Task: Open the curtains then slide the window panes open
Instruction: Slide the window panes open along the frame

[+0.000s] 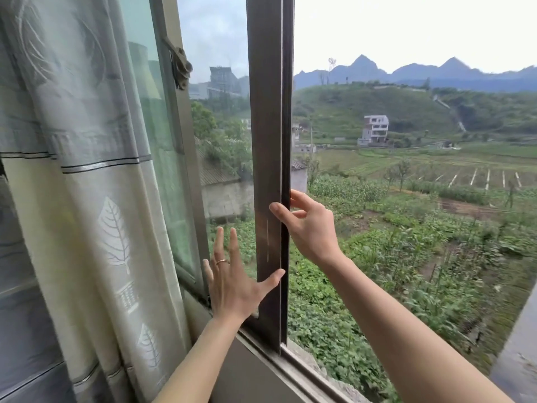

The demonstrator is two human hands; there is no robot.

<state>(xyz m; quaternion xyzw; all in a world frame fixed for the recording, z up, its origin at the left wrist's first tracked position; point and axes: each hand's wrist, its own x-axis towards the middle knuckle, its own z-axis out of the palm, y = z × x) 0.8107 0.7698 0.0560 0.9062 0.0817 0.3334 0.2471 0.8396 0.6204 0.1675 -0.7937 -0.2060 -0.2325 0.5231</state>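
A sliding window pane with a dark brown frame (268,112) stands left of an open gap onto fields. My right hand (308,225) curls around the frame's vertical edge, thumb on the inner face and fingers on the outer side. My left hand (232,277), wearing a ring, lies flat with fingers spread on the pane's glass, its thumb touching the frame. A pale curtain (96,199) with a leaf pattern hangs gathered at the left. Behind it sits a second pane (171,170) with a metal latch (180,66).
The window's bottom track (293,367) runs diagonally toward the lower right, with a concrete sill outside it. A grey wall edge (520,359) shows at the lower right. Beyond the opening lie green fields, a white house and mountains.
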